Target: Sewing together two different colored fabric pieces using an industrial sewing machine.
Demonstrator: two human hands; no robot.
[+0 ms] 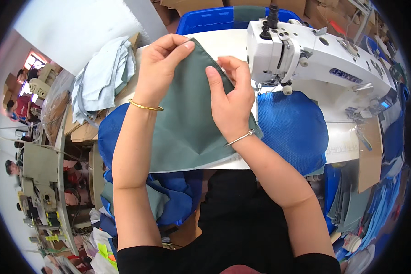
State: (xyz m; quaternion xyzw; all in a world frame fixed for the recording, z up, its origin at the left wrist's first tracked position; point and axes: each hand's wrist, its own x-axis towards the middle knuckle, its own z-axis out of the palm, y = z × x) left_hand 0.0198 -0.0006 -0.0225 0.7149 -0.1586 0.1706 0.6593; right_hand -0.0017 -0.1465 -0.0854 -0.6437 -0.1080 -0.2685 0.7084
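A grey-green fabric piece (187,132) with a pale lower edge is raised over the white sewing table (342,141). My left hand (166,59) pinches its top corner between thumb and fingers. My right hand (230,93) is on the right edge lower down, thumb lifted over the front, fingers curled behind the edge. To the right, a blue mesh piece (292,130) lies under the head of a white sewing machine (267,55). Another blue piece (112,128) shows at the left, partly hidden by my left forearm and the fabric.
A pile of pale cloth pieces (102,75) sits back left, a blue bin (205,20) behind the table. Blue and green cloth (173,203) hangs below the front edge; more pieces (351,201) are at right. Co-workers (20,107) and machines are at far left.
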